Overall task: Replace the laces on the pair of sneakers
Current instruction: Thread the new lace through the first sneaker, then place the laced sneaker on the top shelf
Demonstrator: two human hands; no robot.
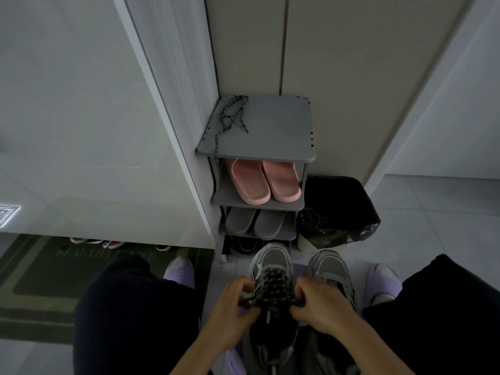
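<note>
Fingers (243,286) of left hand (232,304) and right hand (322,304) pinch sneaker (272,257) lace (273,289); rack (270,125), black bag (346,201) beyond.

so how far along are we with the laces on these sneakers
Done: one sneaker looks laced nearly to the top. In hand: the left hand and right hand grip its lace. Left: the other sneaker shows no lace, and a loose lace lies on the shoe rack.
</note>
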